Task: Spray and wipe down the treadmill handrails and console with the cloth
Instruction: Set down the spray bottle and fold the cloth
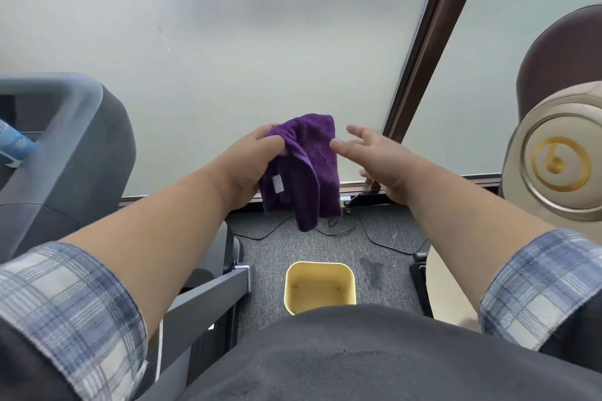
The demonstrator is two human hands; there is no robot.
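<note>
My left hand (250,159) pinches the cloth (306,172), hanging lengthwise just left of my spread right hand (374,159).

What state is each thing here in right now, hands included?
Left hand: grips the purple cloth.
Right hand: open, fingers spread, beside the cloth.
Cloth: crumpled, hanging in the air.
Yellow bin: upright on the carpet, open-topped.
Spray bottle: resting in the treadmill console.
</note>
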